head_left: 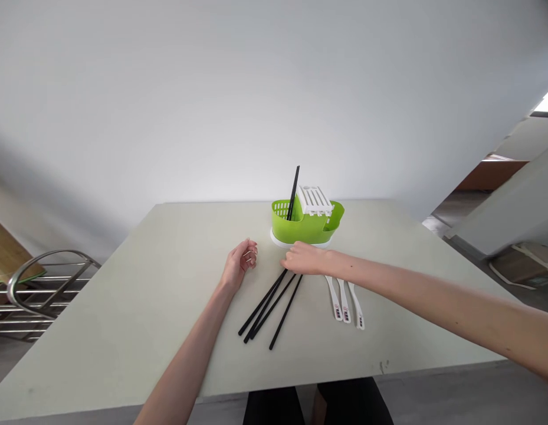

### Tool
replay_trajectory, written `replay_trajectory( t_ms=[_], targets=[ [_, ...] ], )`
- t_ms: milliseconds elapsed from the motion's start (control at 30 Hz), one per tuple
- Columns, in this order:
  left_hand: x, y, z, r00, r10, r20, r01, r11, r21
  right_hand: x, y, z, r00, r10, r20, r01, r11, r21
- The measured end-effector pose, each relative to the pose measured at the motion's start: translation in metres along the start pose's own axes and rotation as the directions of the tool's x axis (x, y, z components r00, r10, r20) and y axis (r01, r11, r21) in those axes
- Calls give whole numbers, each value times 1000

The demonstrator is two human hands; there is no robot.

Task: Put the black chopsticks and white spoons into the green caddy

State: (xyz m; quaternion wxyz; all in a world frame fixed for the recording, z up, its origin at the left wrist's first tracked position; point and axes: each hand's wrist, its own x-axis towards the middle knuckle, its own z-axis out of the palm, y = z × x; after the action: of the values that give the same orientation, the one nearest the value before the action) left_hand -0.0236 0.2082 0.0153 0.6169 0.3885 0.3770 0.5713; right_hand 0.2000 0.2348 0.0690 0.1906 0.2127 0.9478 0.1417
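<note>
On black chopsticks [269, 307] — right hand [304, 260]; left hand [239, 262] rests nearby.

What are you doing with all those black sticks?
A person sits at a pale table with both hands out. The right hand rests on the far ends of the black chopsticks lying loose on the table. The left hand lies curled beside them, holding nothing. Just behind stands a green cutlery holder with one chopstick upright in it. Three white spoons lie to the right.
</note>
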Motion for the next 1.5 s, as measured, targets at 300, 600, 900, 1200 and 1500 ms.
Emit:
replay_trajectory(
  t_ms=[300, 600, 900, 1200, 1500],
  targets=[
    [-2, -2, 3, 999, 43, 29, -48, 981, 188, -3, 11, -9, 998, -29, -60, 28, 999, -20],
    [-14, 12, 9, 955, -96, 281, -116, 749, 652, -39, 30, -42, 969, 162, -185, -163, 987, 10],
    [-13, 8, 1, 914, -141, 381, -177, 706, 685, -80, 42, -69, 932, 295, -212, -246, 942, 229],
    [-15, 1, -2, 942, -66, 330, -138, 818, 558, -92, 31, -78, 825, 530, -195, -79, 450, 890],
    [-13, -1, -3, 973, -9, 231, -77, 930, 361, -96, 52, -106, 690, 676, -259, 159, 207, 965]
  ],
)
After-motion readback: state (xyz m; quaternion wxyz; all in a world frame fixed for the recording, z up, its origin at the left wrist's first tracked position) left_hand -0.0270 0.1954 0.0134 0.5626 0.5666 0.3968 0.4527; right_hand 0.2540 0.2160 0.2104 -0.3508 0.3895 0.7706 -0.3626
